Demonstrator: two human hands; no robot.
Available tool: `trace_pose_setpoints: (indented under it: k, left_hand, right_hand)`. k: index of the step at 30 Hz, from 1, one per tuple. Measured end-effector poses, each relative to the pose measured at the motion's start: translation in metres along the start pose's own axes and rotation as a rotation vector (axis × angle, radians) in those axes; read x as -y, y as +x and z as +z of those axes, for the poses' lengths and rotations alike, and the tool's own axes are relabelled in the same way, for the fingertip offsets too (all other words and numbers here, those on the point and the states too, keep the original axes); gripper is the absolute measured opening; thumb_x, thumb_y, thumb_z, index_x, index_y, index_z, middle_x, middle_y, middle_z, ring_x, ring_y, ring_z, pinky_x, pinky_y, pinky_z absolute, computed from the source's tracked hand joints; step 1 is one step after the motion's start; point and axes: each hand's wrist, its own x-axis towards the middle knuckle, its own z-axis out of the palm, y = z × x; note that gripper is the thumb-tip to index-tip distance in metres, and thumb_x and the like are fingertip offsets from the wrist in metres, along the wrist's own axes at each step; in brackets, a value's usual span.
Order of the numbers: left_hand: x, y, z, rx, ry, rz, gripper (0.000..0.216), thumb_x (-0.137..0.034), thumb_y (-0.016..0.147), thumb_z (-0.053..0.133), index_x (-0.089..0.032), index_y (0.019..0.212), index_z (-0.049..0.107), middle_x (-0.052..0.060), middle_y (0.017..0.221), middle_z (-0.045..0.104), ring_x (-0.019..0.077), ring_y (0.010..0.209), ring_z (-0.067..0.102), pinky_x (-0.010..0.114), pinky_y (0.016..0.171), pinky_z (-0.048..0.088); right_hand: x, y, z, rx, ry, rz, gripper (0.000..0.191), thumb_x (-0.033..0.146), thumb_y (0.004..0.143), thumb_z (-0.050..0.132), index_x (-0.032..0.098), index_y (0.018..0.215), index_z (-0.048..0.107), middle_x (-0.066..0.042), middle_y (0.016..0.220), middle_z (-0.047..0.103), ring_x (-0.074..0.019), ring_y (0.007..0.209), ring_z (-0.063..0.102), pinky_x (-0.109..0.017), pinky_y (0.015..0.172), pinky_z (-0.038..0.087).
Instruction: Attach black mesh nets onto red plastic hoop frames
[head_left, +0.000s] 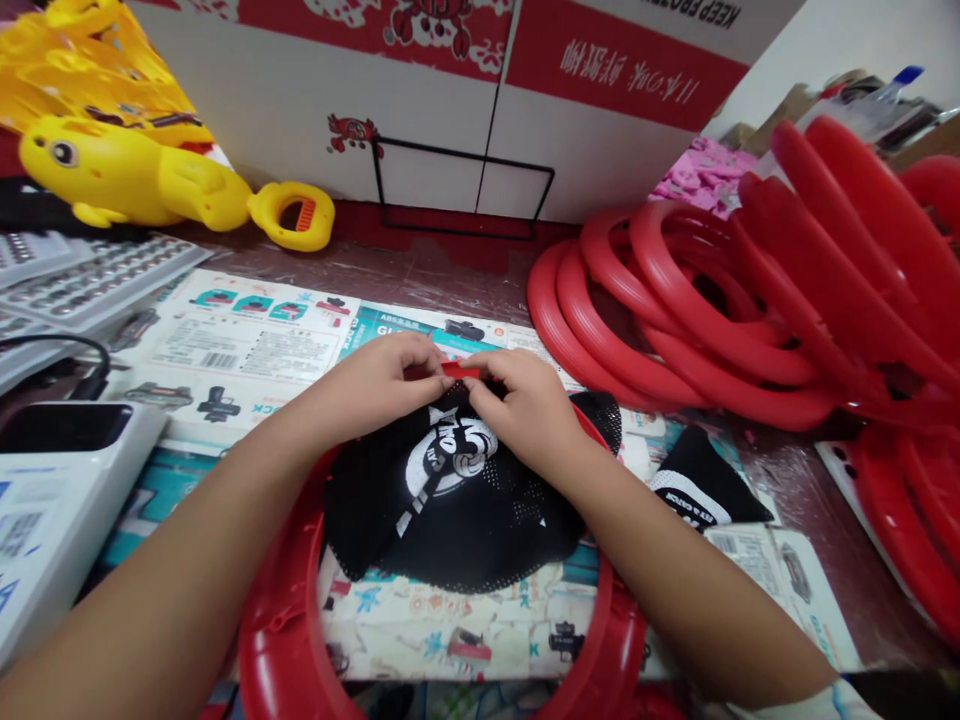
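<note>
A large red plastic ring (279, 600) lies in front of me, and a black mesh cloth (517, 530) with white print is spread across its upper part. At the ring's far side my left hand (390, 380) pinches the cloth's top edge. My right hand (517, 400) grips the same edge just beside it, thumb and fingers drawn together. Between the two hands a bit of red rim shows. My fingertips partly hide where cloth and ring meet. To the right lies another black cloth piece (701, 480), folded, with white lettering.
Red rings (585, 330) are piled at the right. A yellow fish-like toy (142, 180) lies at the back left, before a big carton (442, 100) and a black wire stand (465, 155). A white device (82, 500) stands left; flattened printed cardboard (247, 330) covers the table.
</note>
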Motion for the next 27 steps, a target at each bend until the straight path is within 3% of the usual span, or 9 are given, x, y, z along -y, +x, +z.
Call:
trace_pose_setpoints:
  k: [5,13,17,22,27]
  left_hand:
    - [0.001,0.002,0.001,0.004,-0.011,-0.001,0.025,-0.040,0.080,0.053,-0.021,0.064,0.057,0.005,0.094,0.066,0.0231,0.091,0.061,0.036,0.086,0.047]
    - [0.001,0.001,0.001,0.008,-0.013,-0.021,0.022,-0.037,0.077,0.055,-0.021,0.062,0.057,0.004,0.093,0.065,0.0236,0.094,0.061,0.035,0.083,0.045]
    - [0.000,0.000,0.003,0.002,-0.008,-0.054,0.022,-0.036,0.076,0.054,-0.020,0.061,0.054,0.002,0.084,0.062,0.0203,0.082,0.060,0.032,0.073,0.044]
    - [-0.001,0.002,0.006,-0.019,0.028,-0.078,0.020,-0.035,0.074,0.053,-0.021,0.060,0.051,0.002,0.072,0.059,0.0182,0.069,0.054,0.032,0.065,0.039]
    - [-0.001,0.003,0.006,-0.040,0.069,0.025,0.015,-0.031,0.075,0.052,-0.021,0.065,0.055,0.003,0.079,0.062,0.0202,0.077,0.057,0.034,0.071,0.043]
  right_hand:
    - [-0.004,0.000,0.002,0.033,-0.124,-0.068,0.017,0.012,0.086,0.055,0.018,0.082,0.071,-0.003,0.077,0.068,-0.0181,0.076,0.056,-0.030,0.077,0.040]
    - [-0.005,-0.003,0.001,0.073,-0.293,-0.165,0.019,0.015,0.089,0.052,0.016,0.085,0.070,-0.007,0.080,0.064,-0.0209,0.080,0.052,-0.032,0.077,0.039]
    - [-0.004,-0.003,-0.001,0.093,-0.350,-0.182,0.019,0.016,0.090,0.052,0.015,0.086,0.070,-0.008,0.082,0.066,-0.0218,0.081,0.052,-0.034,0.077,0.039]
    - [-0.004,-0.003,-0.004,0.125,-0.461,-0.314,0.026,0.016,0.093,0.049,0.014,0.091,0.074,-0.010,0.083,0.068,-0.0247,0.082,0.050,-0.037,0.074,0.037]
    - [-0.004,-0.002,-0.008,0.084,-0.298,-0.246,0.020,0.012,0.090,0.055,0.013,0.091,0.075,-0.008,0.081,0.070,-0.0221,0.080,0.053,-0.035,0.076,0.039]
